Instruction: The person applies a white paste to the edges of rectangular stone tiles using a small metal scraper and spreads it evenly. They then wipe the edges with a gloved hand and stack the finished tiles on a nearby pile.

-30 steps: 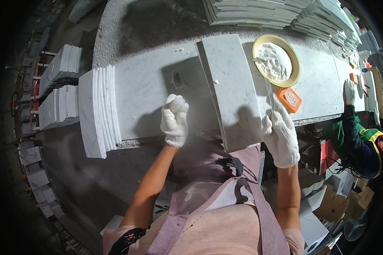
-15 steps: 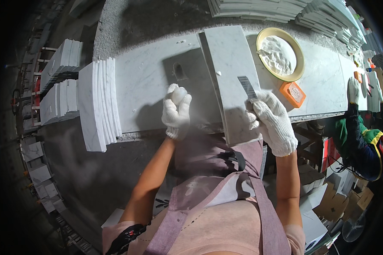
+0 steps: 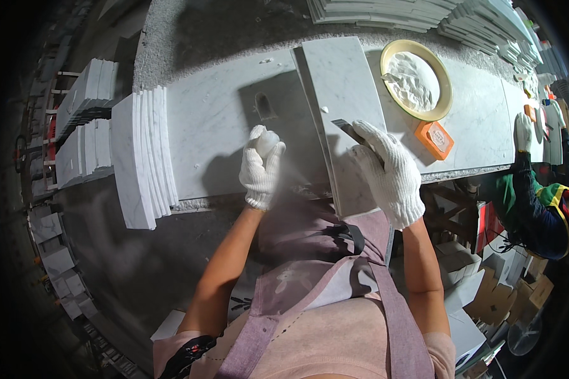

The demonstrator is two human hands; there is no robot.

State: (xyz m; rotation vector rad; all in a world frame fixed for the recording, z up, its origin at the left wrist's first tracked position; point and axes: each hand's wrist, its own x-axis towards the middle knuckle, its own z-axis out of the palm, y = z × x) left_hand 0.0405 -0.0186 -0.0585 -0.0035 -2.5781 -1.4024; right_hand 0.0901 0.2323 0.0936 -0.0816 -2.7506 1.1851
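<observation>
Smooth, faintly glossy stone on the tile [image 3: 344, 76] here; dull metal on the scraper [image 3: 347, 128]; ribbed matt knit on the right glove [image 3: 391, 177]; a smooth bowl [image 3: 447, 81], plastic by its look (powder [image 3: 413, 82] inside, utterly matt!); matt woven cloth on the apron [image 3: 264, 300].

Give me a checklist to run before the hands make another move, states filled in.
1. Right hand has a grip on the flat tool: ok, its blade sticks out past the fingers.
2. Left hand holds the pale rounded item: ok, though what it is cannot be made out.
3. Upper slab free of crumbs: not ok, a small white crumb lies on it.
4. Blade touching the slab: cannot tell from this overhead view.
5. Yellow bowl stocked: ok, white material lies in it.
6. Co-worker's hand away from the slab: ok, it is at the far right.
</observation>
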